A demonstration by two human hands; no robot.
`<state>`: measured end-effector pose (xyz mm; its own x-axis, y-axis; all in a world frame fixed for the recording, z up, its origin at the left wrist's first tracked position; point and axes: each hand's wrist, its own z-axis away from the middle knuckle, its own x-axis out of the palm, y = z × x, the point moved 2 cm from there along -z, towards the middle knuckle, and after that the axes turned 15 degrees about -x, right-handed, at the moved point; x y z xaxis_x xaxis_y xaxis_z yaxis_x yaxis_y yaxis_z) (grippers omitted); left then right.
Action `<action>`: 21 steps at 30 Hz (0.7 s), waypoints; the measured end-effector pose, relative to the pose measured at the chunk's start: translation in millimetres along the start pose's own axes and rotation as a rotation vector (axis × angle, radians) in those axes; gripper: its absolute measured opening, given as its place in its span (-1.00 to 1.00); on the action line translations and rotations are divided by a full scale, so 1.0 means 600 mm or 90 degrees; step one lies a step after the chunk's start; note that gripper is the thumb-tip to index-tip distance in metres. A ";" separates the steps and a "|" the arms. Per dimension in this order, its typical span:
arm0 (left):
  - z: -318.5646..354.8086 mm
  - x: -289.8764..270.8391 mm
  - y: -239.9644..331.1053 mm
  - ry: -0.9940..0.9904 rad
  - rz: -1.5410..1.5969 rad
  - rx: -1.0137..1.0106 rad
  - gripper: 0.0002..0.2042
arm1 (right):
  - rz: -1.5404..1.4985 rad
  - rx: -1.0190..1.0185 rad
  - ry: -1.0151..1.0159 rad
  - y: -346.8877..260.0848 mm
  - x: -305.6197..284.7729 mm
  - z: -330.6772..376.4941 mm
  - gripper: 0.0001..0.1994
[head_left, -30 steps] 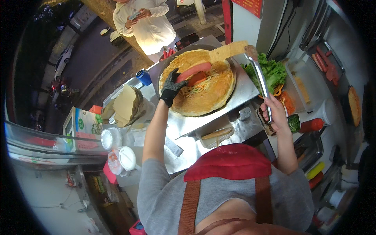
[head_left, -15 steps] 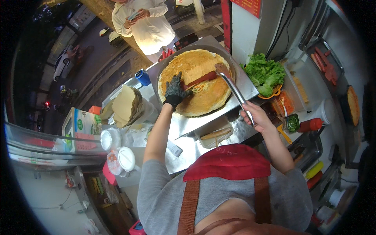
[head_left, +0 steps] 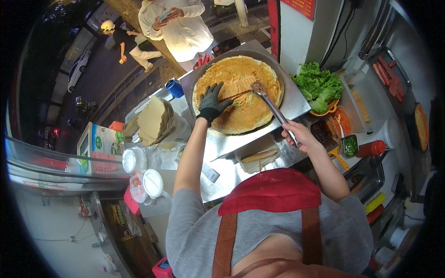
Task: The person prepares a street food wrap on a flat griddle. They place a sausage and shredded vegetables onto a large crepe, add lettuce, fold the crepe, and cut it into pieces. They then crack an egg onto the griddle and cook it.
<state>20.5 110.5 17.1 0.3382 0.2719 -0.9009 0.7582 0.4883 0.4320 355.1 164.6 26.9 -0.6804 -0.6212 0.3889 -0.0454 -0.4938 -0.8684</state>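
A large round pancake [head_left: 250,121] lies on a round griddle [head_left: 187,95]. Across its middle sits a ridged, pale orange crisp sheet [head_left: 237,87], with shredded vegetables [head_left: 244,99] along its near side. My left hand [head_left: 211,103], in a dark knit glove, rests on the pancake's left part with fingers spread, beside the crisp's left end. In my right hand [head_left: 300,135], which is bare, I grip metal tongs [head_left: 278,112] by the handle end. Their tips reach the crisp's right end; whether they pinch anything cannot be made out.
Lettuce [head_left: 317,85] fills an orange basket to the right, near sauce tubs, chopped greens [head_left: 351,145] and a red bottle [head_left: 371,148]. Left of the griddle stand a blue can [head_left: 174,88] and paper bags [head_left: 155,121]. A person [head_left: 178,32] holding a phone stands beyond the counter.
The reddish-brown strip seen along the crisp's near edge no longer shows. The tongs' tips have shifted slightly down and left. My gloved fingers have spread wider. A helmeted person appears at left.
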 end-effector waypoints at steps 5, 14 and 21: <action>-0.014 -0.008 0.025 -0.038 -0.127 -0.030 -0.23 | 0.006 -0.005 0.008 -0.004 -0.004 0.000 -0.66; 0.010 -0.019 0.033 -0.039 -0.200 -0.025 -0.19 | 0.083 -0.110 0.104 -0.038 -0.053 0.061 -0.62; 0.037 -0.029 0.057 0.050 -0.157 0.029 -0.26 | 0.183 -0.068 0.081 -0.038 -0.092 0.110 -0.63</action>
<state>52.9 104.0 46.7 0.0968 0.2140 -0.9720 0.8369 0.5111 0.1959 442.1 170.0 45.8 -0.7624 -0.6411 0.0881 0.0892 -0.2389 -0.9669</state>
